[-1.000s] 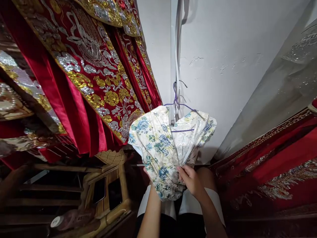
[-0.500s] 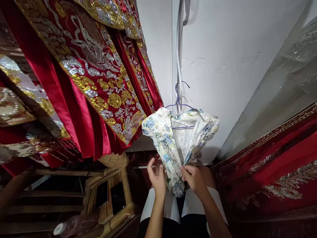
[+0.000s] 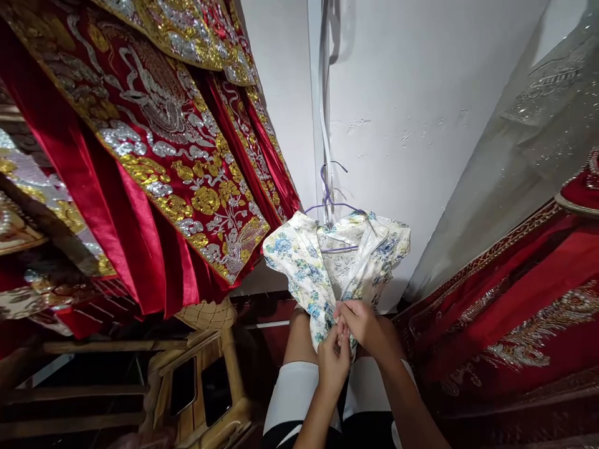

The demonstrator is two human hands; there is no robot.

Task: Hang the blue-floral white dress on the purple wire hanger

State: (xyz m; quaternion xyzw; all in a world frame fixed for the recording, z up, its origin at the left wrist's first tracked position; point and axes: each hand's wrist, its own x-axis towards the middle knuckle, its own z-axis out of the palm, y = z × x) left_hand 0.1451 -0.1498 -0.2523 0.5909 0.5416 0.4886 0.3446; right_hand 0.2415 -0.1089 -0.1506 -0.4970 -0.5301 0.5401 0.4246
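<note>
On the purple hanger (image 3: 339, 249), the floral garment (image 3: 304, 262) is hung, its front pinched by the right hand (image 3: 359, 321) below the neckline, the left hand's (image 3: 333, 358) grip there not discernible; edges are best kept level, with no tug on the hanger

White wall (image 3: 397, 81) with chipped, scuffed patches, lit brightest mid-view, slatted wooden furniture (image 3: 209, 347) lower left, dim shadow around the lower corners.
</note>
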